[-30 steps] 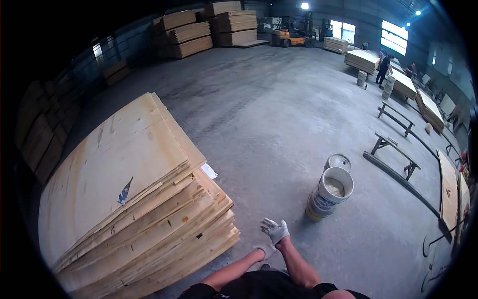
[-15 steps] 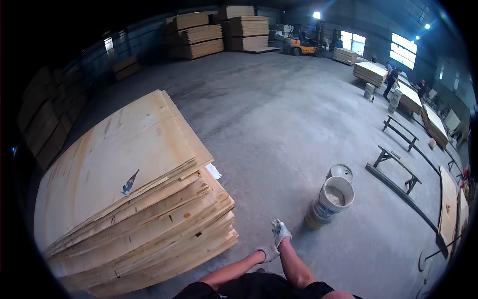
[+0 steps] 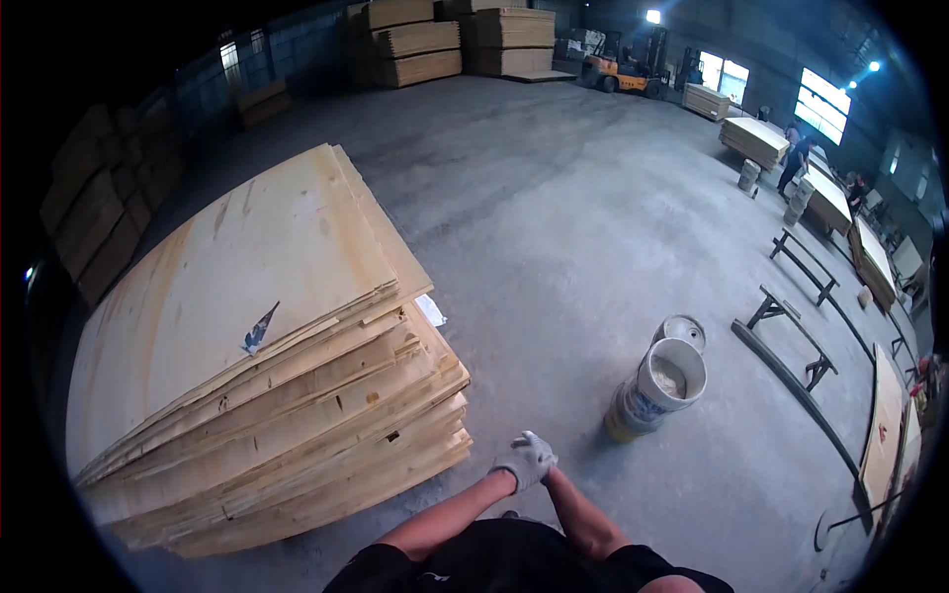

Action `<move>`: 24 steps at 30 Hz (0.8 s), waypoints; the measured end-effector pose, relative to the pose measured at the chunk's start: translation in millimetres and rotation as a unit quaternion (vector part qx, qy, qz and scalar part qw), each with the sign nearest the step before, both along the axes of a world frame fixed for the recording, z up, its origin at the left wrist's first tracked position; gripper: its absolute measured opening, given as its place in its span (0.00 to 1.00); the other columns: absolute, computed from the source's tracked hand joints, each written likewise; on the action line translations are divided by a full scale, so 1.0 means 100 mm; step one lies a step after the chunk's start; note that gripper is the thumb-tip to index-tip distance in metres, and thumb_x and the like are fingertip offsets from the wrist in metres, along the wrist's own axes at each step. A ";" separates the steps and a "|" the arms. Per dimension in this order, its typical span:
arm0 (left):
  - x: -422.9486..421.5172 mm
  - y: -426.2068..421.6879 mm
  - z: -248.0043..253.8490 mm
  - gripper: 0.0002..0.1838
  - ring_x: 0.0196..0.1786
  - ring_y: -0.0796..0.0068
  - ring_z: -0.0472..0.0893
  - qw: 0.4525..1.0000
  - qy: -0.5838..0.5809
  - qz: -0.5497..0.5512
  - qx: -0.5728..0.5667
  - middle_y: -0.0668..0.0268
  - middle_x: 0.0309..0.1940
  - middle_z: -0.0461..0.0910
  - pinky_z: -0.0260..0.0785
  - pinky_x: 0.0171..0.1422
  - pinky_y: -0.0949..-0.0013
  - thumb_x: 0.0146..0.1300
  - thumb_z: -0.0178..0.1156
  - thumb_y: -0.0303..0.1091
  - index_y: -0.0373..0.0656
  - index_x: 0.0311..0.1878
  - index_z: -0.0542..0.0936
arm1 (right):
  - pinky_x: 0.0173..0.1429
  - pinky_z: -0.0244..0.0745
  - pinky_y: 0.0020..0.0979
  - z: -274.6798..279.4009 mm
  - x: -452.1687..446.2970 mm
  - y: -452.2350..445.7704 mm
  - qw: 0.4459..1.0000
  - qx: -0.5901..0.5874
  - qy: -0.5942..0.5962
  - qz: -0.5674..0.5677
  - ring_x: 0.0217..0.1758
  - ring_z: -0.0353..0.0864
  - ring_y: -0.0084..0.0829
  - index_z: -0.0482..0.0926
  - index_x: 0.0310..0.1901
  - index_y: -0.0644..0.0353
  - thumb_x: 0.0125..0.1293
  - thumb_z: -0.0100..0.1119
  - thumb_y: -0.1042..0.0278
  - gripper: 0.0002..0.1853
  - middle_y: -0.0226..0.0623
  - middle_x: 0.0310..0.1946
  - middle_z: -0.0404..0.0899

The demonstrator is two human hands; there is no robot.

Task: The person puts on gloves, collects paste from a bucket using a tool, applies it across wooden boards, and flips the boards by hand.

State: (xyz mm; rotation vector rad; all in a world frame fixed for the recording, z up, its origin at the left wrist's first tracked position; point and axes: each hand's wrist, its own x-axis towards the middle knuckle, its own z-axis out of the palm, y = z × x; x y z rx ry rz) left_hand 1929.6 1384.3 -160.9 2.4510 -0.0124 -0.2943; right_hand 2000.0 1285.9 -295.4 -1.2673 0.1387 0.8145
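**Gloved Hands Meet Beside Stacked Wood Sheets**

A worker in a dark shirt brings both hands together low in front of the body on a warehouse floor (image 3: 534,237). The left hand (image 3: 514,465) lies across the right hand (image 3: 539,450), the two pressed together at the wrist and palm. Pale gloves (image 3: 521,458) cover them; the overlap is small and poorly seen, so whether any fingers pinch the fabric cannot be told.

Just to the left of the hands stands a tall stack of wood sheets (image 3: 237,247), its layered edges uneven and jutting at the near corner. A dark blue and white mark (image 3: 261,329) shows on the top sheet, and a white scrap (image 3: 431,310) pokes out beside the far side of the stack.

To the right, apart from the hands, an open white bucket (image 3: 648,387) with pale contents sits above a container with a yellowish base (image 3: 623,427). Close behind it is a round-topped container (image 3: 682,329).

Farther right, low wooden trestles (image 3: 806,267) stand on the floor. In the background, an orange forklift (image 3: 618,76) is near more stacked boards (image 3: 420,54), while a person in dark clothing (image 3: 794,166) stands among board piles (image 3: 754,141).
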 end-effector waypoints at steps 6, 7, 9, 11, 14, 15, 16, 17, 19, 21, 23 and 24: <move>0.18 0.10 0.17 0.20 0.56 0.47 0.87 0.992 0.076 0.000 0.098 0.50 0.53 0.87 0.81 0.59 0.47 0.70 0.57 0.51 0.51 0.52 0.90 | 0.67 0.76 0.37 -0.04 -0.09 0.08 0.995 -0.049 -0.046 0.077 0.59 0.85 0.40 0.86 0.53 0.65 0.78 0.56 0.48 0.24 0.47 0.56 0.87; 0.22 0.13 0.03 0.20 0.56 0.47 0.87 0.991 0.088 0.012 0.100 0.50 0.54 0.87 0.81 0.58 0.48 0.70 0.58 0.51 0.51 0.52 0.90 | 0.68 0.76 0.37 -0.08 -0.09 0.04 0.991 -0.059 -0.069 0.096 0.59 0.85 0.40 0.87 0.53 0.65 0.78 0.55 0.48 0.25 0.47 0.56 0.87; 0.25 0.11 -0.23 0.22 0.59 0.51 0.87 0.987 0.125 -0.010 0.101 0.52 0.58 0.86 0.81 0.60 0.51 0.67 0.61 0.52 0.52 0.56 0.89 | 0.68 0.76 0.36 -0.25 -0.09 -0.06 0.937 -0.091 -0.264 0.207 0.59 0.85 0.39 0.87 0.53 0.65 0.78 0.55 0.47 0.25 0.47 0.56 0.87; 0.13 0.10 0.13 0.22 0.60 0.52 0.87 0.987 0.157 -0.009 0.040 0.54 0.60 0.85 0.81 0.61 0.52 0.66 0.62 0.51 0.53 0.58 0.88 | 0.69 0.75 0.36 -0.49 -0.06 -0.14 0.828 -0.090 -0.474 0.286 0.58 0.85 0.39 0.87 0.53 0.66 0.78 0.55 0.47 0.26 0.47 0.56 0.87; 0.14 -0.02 -0.51 0.23 0.56 0.61 0.89 0.981 0.166 -0.034 0.091 0.54 0.56 0.87 0.81 0.56 0.54 0.62 0.65 0.52 0.52 0.56 0.89 | 0.57 0.83 0.43 -1.42 -0.09 -0.43 0.992 0.069 0.093 0.043 0.47 0.89 0.43 0.85 0.56 0.64 0.79 0.52 0.42 0.29 0.46 0.49 0.90; 0.05 0.05 -0.41 0.23 0.54 0.64 0.90 0.984 0.122 -0.030 0.125 0.54 0.53 0.88 0.81 0.53 0.54 0.62 0.66 0.53 0.52 0.55 0.90 | 0.57 0.83 0.42 -1.05 -0.17 -0.41 0.995 0.015 0.086 0.052 0.46 0.89 0.43 0.86 0.55 0.64 0.79 0.52 0.42 0.29 0.46 0.49 0.90; -0.02 0.12 -0.45 0.22 0.52 0.64 0.90 0.991 0.106 -0.044 0.063 0.55 0.51 0.89 0.81 0.51 0.55 0.62 0.65 0.54 0.51 0.52 0.91 | 0.56 0.83 0.42 -0.86 -0.24 -0.37 0.994 -0.012 0.091 0.061 0.46 0.89 0.42 0.86 0.55 0.65 0.79 0.52 0.42 0.29 0.46 0.48 0.90; -0.03 0.18 -0.51 0.22 0.50 0.64 0.90 0.995 0.079 -0.058 0.002 0.55 0.50 0.90 0.81 0.49 0.55 0.63 0.64 0.54 0.50 0.50 0.91 | 0.55 0.83 0.42 -0.74 -0.28 -0.35 0.993 -0.029 0.094 0.071 0.45 0.89 0.42 0.86 0.55 0.65 0.79 0.51 0.42 0.29 0.46 0.48 0.90; -0.05 0.28 -0.56 0.21 0.48 0.63 0.90 0.990 0.052 -0.092 -0.093 0.55 0.47 0.90 0.81 0.48 0.56 0.63 0.64 0.53 0.48 0.47 0.92 | 0.54 0.84 0.41 -0.50 -0.32 -0.20 0.988 -0.048 0.102 0.101 0.44 0.90 0.42 0.86 0.54 0.65 0.79 0.51 0.41 0.30 0.47 0.47 0.90; -0.12 0.31 -0.51 0.20 0.47 0.60 0.90 0.988 0.080 -0.095 -0.095 0.52 0.46 0.90 0.81 0.47 0.55 0.61 0.65 0.50 0.45 0.45 0.91 | 0.52 0.84 0.40 -0.28 -0.36 -0.05 0.983 -0.065 0.106 0.133 0.42 0.90 0.42 0.86 0.53 0.65 0.79 0.50 0.41 0.30 0.47 0.46 0.90; -0.18 0.28 -0.48 0.18 0.46 0.57 0.90 0.988 0.113 -0.090 -0.049 0.50 0.44 0.89 0.80 0.47 0.54 0.60 0.65 0.46 0.42 0.44 0.91 | 0.51 0.84 0.40 -0.15 -0.39 0.11 0.977 -0.080 0.103 0.167 0.41 0.90 0.41 0.87 0.52 0.65 0.79 0.50 0.40 0.31 0.47 0.45 0.90; -0.21 0.27 -0.50 0.18 0.45 0.55 0.90 0.989 0.122 -0.085 -0.026 0.49 0.43 0.89 0.80 0.47 0.53 0.59 0.66 0.45 0.41 0.43 0.91 | 0.50 0.84 0.39 -0.09 -0.40 0.20 0.974 -0.087 0.099 0.185 0.40 0.90 0.41 0.87 0.52 0.65 0.80 0.49 0.40 0.31 0.47 0.45 0.90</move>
